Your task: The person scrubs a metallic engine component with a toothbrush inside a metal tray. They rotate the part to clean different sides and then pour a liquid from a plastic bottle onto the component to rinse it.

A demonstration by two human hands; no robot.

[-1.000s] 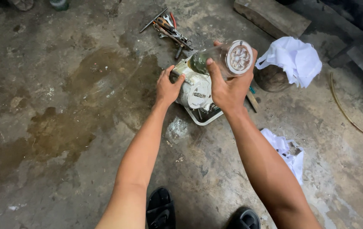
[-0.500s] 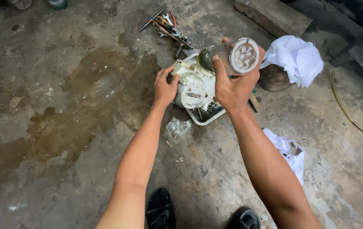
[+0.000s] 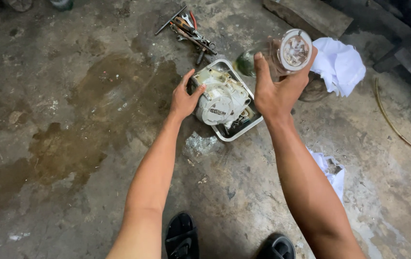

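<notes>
Engine casing [image 3: 220, 98] in tray [image 3: 236, 136] (tools [image 3: 188, 29] behind)

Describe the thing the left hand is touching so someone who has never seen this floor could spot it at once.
On the stained concrete floor, find the shallow metal tray below the pile of hand tools. Standing in it is a grimy off-white engine casing with a round cover, the left hand against its side.
</notes>
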